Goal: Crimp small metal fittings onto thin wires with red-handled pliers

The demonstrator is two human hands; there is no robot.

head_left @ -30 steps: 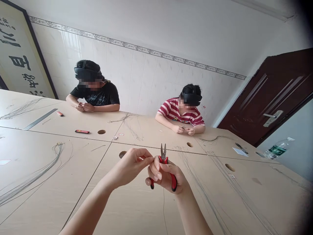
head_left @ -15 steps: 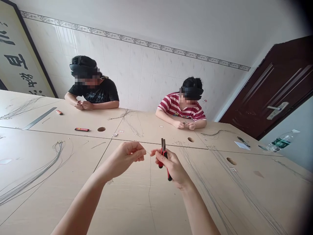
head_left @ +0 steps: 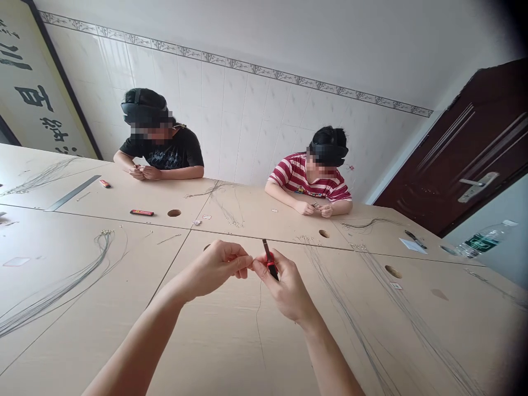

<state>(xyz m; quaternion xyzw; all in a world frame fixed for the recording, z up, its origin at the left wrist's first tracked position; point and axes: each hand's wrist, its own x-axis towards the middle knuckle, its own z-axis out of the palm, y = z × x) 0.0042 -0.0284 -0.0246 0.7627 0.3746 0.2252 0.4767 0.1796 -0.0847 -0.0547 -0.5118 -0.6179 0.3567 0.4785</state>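
Left hand (head_left: 216, 269): thumb and forefinger pinched on thin wire (head_left: 258, 316), fingertips meeting right hand's. Right hand (head_left: 289, 283) curled around red-black pliers (head_left: 270, 265), tips upward, above fingers. Wire hangs below joined fingertips, over tabletop (head_left: 206, 352) — upper end hidden between fingers, lower end fading out. Pliers nearly edge-on, handles mostly covered — jaw gap can't be told.

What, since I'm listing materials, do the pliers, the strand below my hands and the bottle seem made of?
Pliers: nose probably steel, dark and dull; red-and-black grips suggest plastic or rubber.
Strand: greyish, perhaps metal, given its gentle bends; too thin to confirm.
Bottle: likely clear, glossy plastic, being see-through with bright highlights.
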